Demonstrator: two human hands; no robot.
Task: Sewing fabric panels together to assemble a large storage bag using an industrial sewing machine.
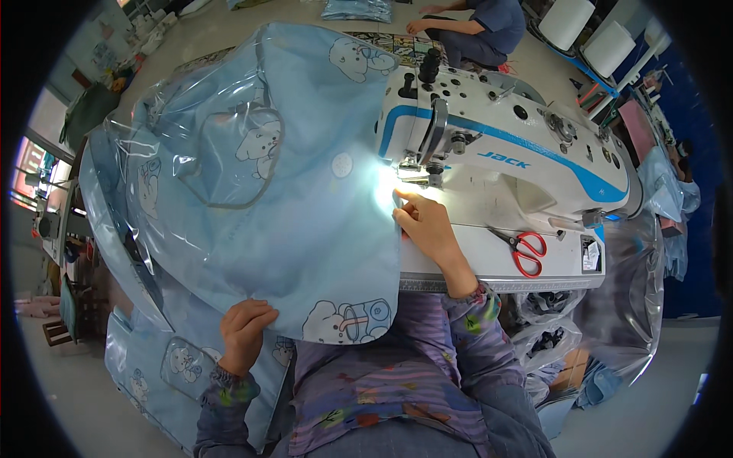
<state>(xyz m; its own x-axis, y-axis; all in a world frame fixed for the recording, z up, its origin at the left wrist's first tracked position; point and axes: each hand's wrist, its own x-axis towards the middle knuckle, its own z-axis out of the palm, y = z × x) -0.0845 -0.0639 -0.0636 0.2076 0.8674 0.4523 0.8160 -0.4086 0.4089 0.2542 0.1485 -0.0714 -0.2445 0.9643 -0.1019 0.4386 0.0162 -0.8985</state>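
Note:
A large light blue, glossy plastic-coated sheet (pixel 305 237) with printed white bears spreads over the left of the sewing machine's table. On it sits a pocket (pixel 237 164) with grey edging. My right hand (pixel 429 227) is closed in a pinch on the sheet's right edge, just in front of the lit needle area of the white and blue sewing machine (pixel 489 145). At the sheet's lower left edge, my left hand (pixel 244 330) is closed, its fingers bent over the rim. The needle tip is lost in the lamp's glare.
Red-handled scissors (pixel 527 250) lie on the machine table (pixel 481 263), right of my right hand. Another blue printed piece (pixel 164 374) hangs at lower left. Thread cones (pixel 588 38) stand at upper right, and a person (pixel 485 34) crouches beyond the machine. Clear plastic bags (pixel 546 328) hang below the table.

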